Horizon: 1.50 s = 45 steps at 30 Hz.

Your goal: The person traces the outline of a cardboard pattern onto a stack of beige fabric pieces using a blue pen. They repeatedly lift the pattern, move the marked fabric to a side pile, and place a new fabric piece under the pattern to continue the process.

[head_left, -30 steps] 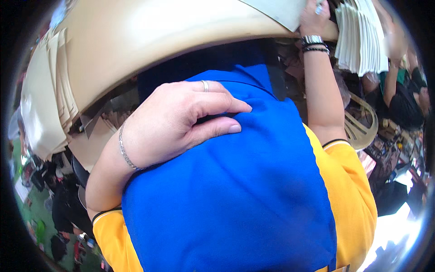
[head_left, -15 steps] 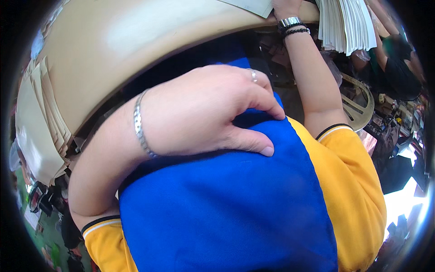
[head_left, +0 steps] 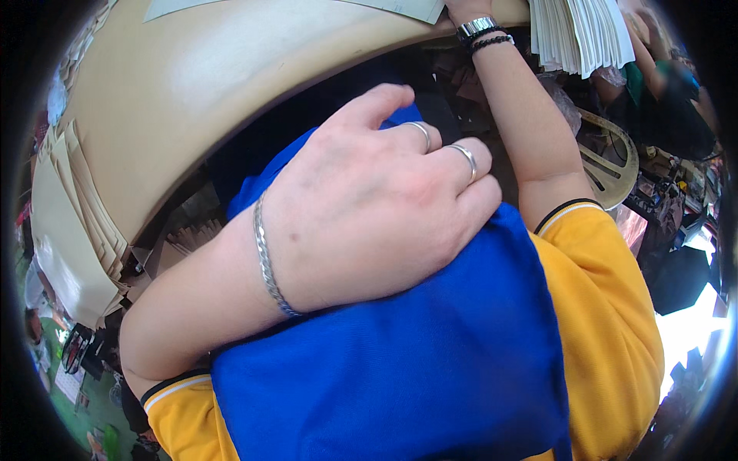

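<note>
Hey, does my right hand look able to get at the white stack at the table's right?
Probably yes: your right hand is at the table, just left of the white stack, with only tabletop showing between. Its fingertips are out of frame.

We wear: blue apron; yellow short-sleeved shirt; chain bracelet, 9 o'clock; metal-link wristband, 1 o'clock.

Right: beige slatted plastic chair, crumpled clear plastic just beside it. Beyond, a co-worker in dark clothes, partly blurred. Mixed clutter below, dark flat item among it, glare patch at the rim. Lower left: green floor, pale sheet, dark bag-like item near it.
</note>
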### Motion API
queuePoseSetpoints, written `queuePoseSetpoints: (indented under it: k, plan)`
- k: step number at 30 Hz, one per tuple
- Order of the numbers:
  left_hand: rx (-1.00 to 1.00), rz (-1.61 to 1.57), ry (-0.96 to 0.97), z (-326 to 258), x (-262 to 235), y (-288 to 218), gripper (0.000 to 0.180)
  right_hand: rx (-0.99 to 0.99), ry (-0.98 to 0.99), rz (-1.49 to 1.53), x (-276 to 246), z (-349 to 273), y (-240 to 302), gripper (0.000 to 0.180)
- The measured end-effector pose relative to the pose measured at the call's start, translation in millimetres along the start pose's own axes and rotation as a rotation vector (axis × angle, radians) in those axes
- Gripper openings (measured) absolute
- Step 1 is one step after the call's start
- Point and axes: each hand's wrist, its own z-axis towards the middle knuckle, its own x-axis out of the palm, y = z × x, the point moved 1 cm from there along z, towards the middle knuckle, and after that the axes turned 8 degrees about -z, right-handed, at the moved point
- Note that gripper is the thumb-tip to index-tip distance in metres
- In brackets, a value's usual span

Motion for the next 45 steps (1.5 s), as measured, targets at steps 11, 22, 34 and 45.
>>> queuePoseSetpoints:
  k: [11,22,34,45]
  plan:
    - [-0.201,-0.244,0.05,-24,-35,-8,0.018,0.06,0.027,-0.014,0,1,20,0.02]
    - [-0.738,-0.354,0.183,-102,-58,-2,0.024,0.222,0.057,0.077,-3,-2,28,0.026]
    - [-0.528,-0.147,-0.103,-82,-51,15,0.008,0.304,0.074,0.104,-3,-1,24,0.028]
    - [-0.346,0.364,-0.175,-239,-88,-19,0.079,0.254,0.1,0.015,-3,-6,21,0.023]
